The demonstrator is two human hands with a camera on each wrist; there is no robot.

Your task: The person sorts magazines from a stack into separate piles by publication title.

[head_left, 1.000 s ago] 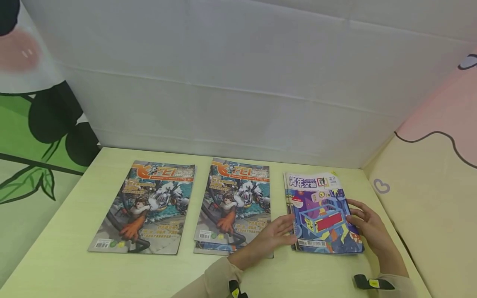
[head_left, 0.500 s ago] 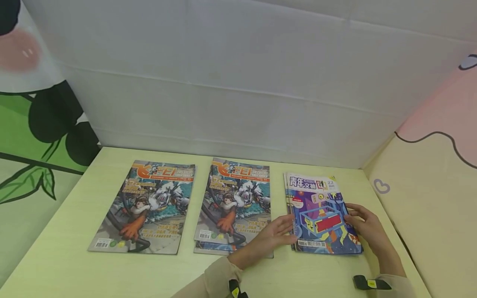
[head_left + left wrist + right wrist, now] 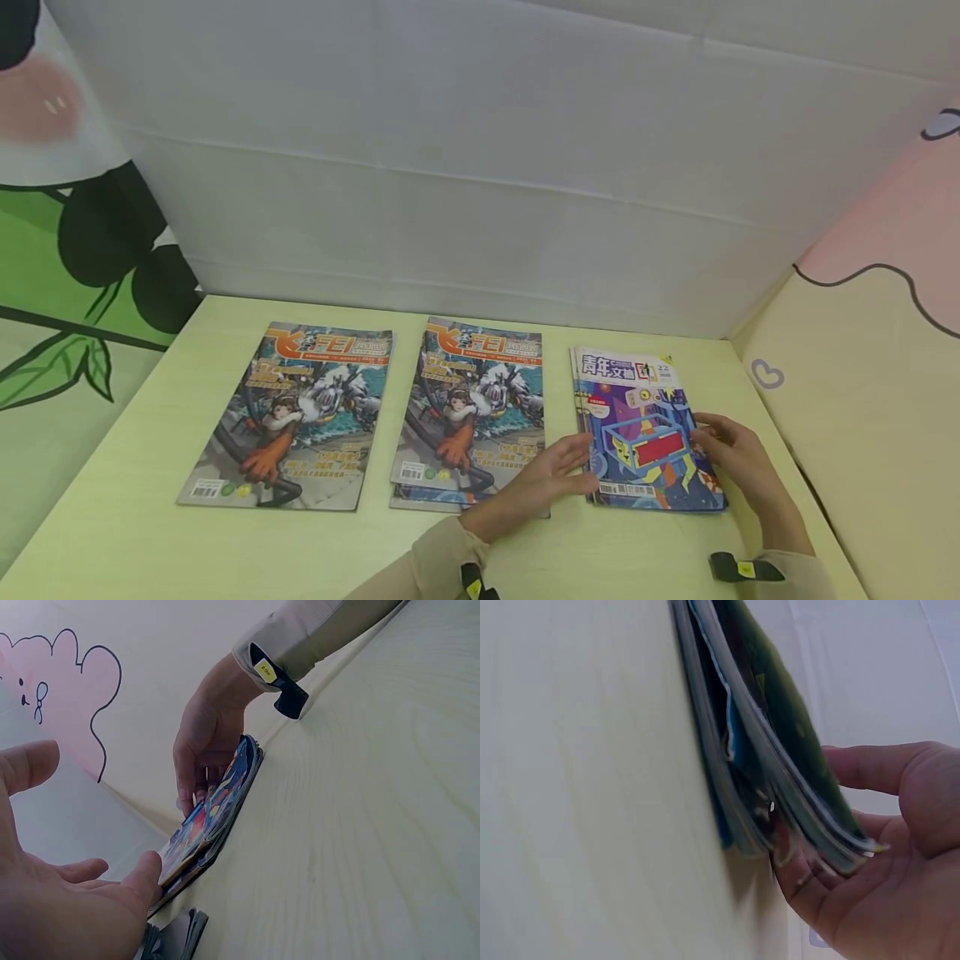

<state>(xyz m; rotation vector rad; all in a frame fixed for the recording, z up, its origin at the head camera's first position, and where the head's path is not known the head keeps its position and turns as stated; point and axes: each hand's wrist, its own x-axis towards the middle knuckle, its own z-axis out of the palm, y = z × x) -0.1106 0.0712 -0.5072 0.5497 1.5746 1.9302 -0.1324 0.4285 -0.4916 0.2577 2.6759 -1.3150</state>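
Note:
At the right of the table lies a small stack of magazines, its top magazine (image 3: 645, 442) with a purple and blue cover. My right hand (image 3: 738, 458) grips the right edge of the top magazine, thumb on the cover and fingers curled beneath. In the right wrist view, the right hand (image 3: 900, 847) holds the upper pages (image 3: 780, 750) a little apart from those below. My left hand (image 3: 540, 483) rests against the stack's left edge with its fingers loosely extended. The left wrist view shows that hand (image 3: 75, 900) with thumb spread and fingertips at the stack (image 3: 210, 825).
Left of the stack, a second pile (image 3: 472, 408) has a grey and orange comic magazine on top, and my left forearm crosses its lower corner. A matching magazine (image 3: 292, 417) lies farther left. Behind the pale table (image 3: 285, 550) stands a white wall (image 3: 450, 167).
My right hand has shifted slightly left and down. The right edge of the top magazine has moved a little left with it. My left hand has stayed in place.

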